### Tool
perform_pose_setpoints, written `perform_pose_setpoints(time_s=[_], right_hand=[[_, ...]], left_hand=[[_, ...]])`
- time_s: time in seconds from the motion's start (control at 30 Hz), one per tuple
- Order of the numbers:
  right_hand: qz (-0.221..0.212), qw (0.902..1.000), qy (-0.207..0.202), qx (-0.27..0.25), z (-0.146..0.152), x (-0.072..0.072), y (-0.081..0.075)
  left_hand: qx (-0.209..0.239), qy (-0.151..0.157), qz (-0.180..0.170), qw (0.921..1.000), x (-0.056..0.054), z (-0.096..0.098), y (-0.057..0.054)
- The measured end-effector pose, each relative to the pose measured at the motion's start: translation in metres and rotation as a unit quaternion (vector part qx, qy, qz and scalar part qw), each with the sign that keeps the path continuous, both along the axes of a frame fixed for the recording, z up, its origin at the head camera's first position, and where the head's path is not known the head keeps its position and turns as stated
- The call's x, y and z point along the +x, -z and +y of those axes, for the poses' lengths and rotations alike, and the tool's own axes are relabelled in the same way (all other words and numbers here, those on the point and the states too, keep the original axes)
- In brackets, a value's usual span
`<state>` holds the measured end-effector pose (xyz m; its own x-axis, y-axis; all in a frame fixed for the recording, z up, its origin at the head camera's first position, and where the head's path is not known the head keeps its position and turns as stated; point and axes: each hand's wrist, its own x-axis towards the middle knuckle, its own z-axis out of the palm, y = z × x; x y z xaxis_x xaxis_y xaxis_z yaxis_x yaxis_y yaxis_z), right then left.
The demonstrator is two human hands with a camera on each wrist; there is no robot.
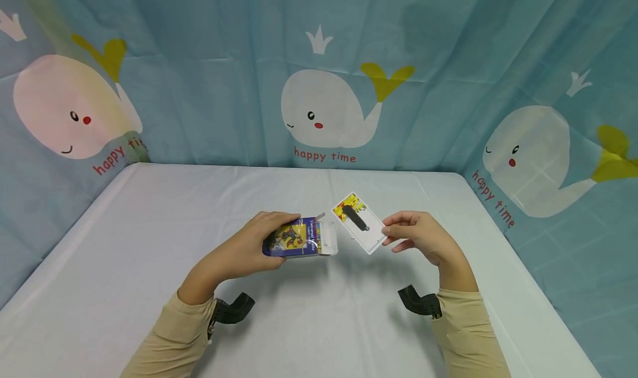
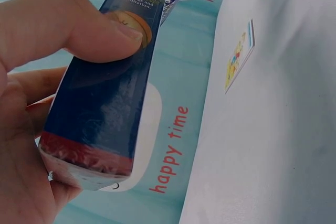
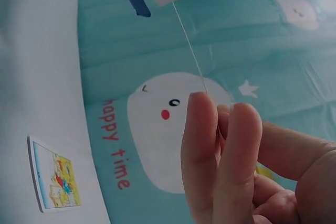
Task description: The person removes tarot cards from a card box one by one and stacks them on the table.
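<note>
My left hand (image 1: 246, 248) grips a blue and yellow tarot card box (image 1: 294, 238) above the table, thumb on one narrow side. The box lies sideways, its white end flap (image 1: 329, 238) open toward the right. Between thumb and fingers, my right hand (image 1: 423, 236) pinches a thin white card (image 1: 371, 240) by its edge, just right of the flap. A dark elongated shape and a yellow-red patch show on the card in the head view. Edge-on, it looks like a thin line in the right wrist view. A picture card (image 2: 239, 59) lies on the table in both wrist views.
A white cloth covers the table (image 1: 149, 245). Behind and at both sides hangs a blue curtain (image 1: 214, 90) printed with whales. Dark curved mounts (image 1: 234, 310) stick out from both wrists above the table.
</note>
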<state>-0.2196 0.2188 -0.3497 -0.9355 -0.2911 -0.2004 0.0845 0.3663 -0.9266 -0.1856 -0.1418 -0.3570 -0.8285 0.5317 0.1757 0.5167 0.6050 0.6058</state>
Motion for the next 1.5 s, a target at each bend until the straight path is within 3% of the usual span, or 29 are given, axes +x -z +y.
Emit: perform_pose_setpoints(time_s=[0.2, 0.37, 0.5, 1.07, 1.5], right_hand=[[-0.011, 0.9980, 0.052, -0.034, -0.001, -0.005, 0.008], [-0.011, 0.9898, 0.130, -0.058, -0.007, -0.012, 0.020], [-0.019, 0.9844, 0.164, -0.060, -0.014, -0.019, 0.031], [-0.074, 0.9735, 0.206, -0.066, -0.023, -0.035, 0.066], [-0.094, 0.9655, 0.229, -0.081, -0.028, -0.040, 0.077]], left_hand=[[0.002, 0.001, -0.003, 1.0000, 0.000, 0.000, 0.000], [-0.001, 0.001, -0.006, 1.0000, 0.000, 0.001, 0.000], [-0.003, -0.001, -0.010, 0.9999, 0.000, 0.001, 0.000], [-0.001, 0.002, -0.008, 1.0000, 0.000, 0.002, 0.000], [-0.002, 0.003, -0.010, 0.9999, 0.002, 0.002, -0.002]])
